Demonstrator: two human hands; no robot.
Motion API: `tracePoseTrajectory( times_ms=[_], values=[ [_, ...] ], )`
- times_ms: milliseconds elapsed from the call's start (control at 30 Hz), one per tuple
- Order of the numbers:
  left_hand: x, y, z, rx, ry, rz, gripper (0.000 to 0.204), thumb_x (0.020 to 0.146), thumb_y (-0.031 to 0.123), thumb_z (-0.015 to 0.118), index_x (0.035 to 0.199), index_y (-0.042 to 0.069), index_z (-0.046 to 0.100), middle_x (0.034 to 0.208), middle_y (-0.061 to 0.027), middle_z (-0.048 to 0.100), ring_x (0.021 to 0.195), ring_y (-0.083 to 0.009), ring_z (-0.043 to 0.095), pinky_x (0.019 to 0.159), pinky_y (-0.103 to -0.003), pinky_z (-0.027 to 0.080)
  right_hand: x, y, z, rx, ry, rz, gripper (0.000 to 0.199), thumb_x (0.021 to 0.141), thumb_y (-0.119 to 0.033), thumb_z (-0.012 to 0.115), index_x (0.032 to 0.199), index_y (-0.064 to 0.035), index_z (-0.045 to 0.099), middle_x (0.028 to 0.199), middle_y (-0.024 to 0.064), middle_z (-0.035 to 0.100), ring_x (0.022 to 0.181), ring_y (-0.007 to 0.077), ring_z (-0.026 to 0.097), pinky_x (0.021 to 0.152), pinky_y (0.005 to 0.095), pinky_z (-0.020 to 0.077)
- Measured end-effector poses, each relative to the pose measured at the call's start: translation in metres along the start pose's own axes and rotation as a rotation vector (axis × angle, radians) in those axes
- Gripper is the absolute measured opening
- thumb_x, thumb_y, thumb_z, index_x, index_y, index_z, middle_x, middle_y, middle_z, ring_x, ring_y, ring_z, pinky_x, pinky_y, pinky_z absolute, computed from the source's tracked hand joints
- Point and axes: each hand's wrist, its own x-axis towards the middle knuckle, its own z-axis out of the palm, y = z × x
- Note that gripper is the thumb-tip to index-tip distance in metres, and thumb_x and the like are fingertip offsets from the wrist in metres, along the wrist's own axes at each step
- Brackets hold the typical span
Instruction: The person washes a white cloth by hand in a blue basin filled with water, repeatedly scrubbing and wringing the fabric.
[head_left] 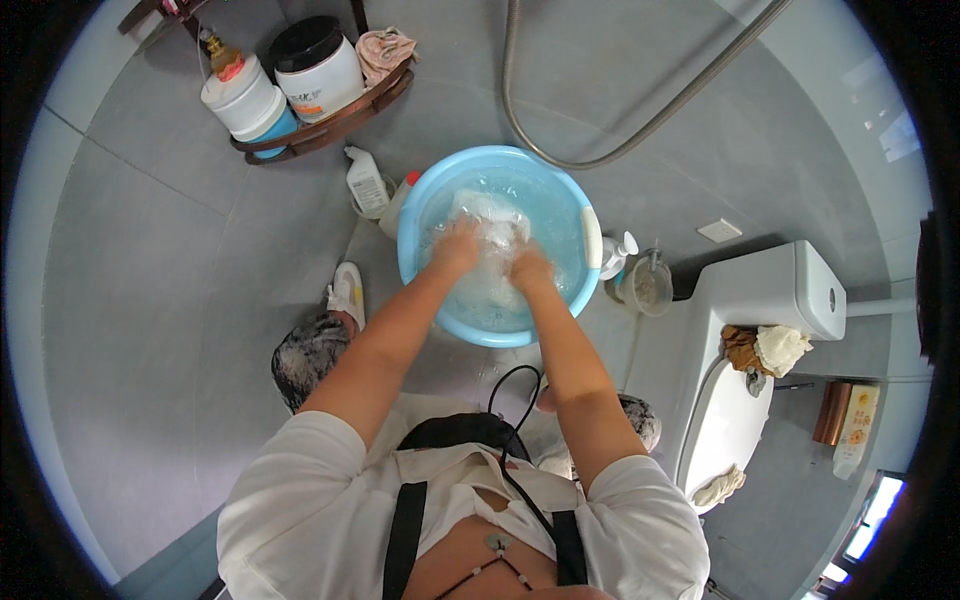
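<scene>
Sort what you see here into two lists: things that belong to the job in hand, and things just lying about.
In the job: left hand; right hand; basin; water; white bundle, too blurred to identify.

Just lying about: hose; white bottle; black-lidded tub; pink cloth; brown cloth.

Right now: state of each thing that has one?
Blue basin: holding water
White item: wet, in the water; material unclear
Left hand: at white item, blurred, grip unclear
Right hand: same
Toilet lid: looks down
Black-lidded tub: closed
Screen: lit
</scene>
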Motion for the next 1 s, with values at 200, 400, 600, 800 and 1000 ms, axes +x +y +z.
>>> tracePoseTrajectory(
  times_ms=[200,400,600,800,1000],
  values=[
    [-0.002,0.008,-0.009,0.056,0.003,0.135,0.037,0.080,0.022,0.046,0.116,0.014,0.048,0.122,-0.0123,0.045,0.114,-0.0293,0.039,0.092,-0.057,0.025,0.048,0.049,0.092,0.062,0.133,-0.053,0.058,0.077,-0.029,0.051,0.130,-0.0142,0.033,0.125,0.0155,0.042,0.109,0.0326,0.047,0.091,0.0388,0.0372],
    [0.020,-0.005,-0.010,-0.427,0.136,-0.073,0.035,0.080,0.027,0.048,0.111,0.009,0.052,0.114,-0.0121,0.051,0.103,-0.0277,0.048,0.090,-0.040,0.036,-0.014,-0.015,-0.077,0.148,-0.088,-0.136,0.040,0.073,-0.016,0.054,0.112,-0.0051,0.054,0.105,0.0165,0.058,0.098,0.0304,0.055,0.086,0.0354,0.0416],
    [0.022,0.004,-0.014,-2.032,-0.312,-0.418,0.046,0.087,0.044,0.040,0.117,0.010,0.047,0.115,-0.0101,0.051,0.105,-0.0255,0.048,0.091,-0.037,0.035,-0.043,-0.009,-0.132,1.220,-0.026,-0.405,0.046,0.067,-0.003,0.058,0.112,-0.0030,0.053,0.102,0.0107,0.058,0.094,0.0199,0.056,0.083,0.0287,0.0421],
    [0.004,0.034,-0.067,-2.553,-0.266,-0.507,0.045,0.086,0.048,0.040,0.111,0.012,0.048,0.110,-0.0114,0.052,0.102,-0.0258,0.049,0.091,-0.040,0.036,-0.055,-0.013,-0.118,1.136,0.263,-0.417,0.048,0.067,-0.008,0.062,0.114,-0.0045,0.051,0.110,0.0121,0.054,0.102,0.0228,0.052,0.087,0.0302,0.0397],
    [0.014,0.046,-0.080,-2.368,-0.239,-0.436,0.035,0.085,0.044,0.046,0.098,0.012,0.052,0.090,-0.0101,0.056,0.078,-0.0231,0.055,0.069,-0.035,0.047,-0.075,-0.039,-0.068,1.084,0.361,-0.396,0.049,0.066,-0.024,0.071,0.107,-0.0039,0.053,0.107,0.0166,0.055,0.105,0.0275,0.051,0.086,0.0332,0.0396]
  ],
)
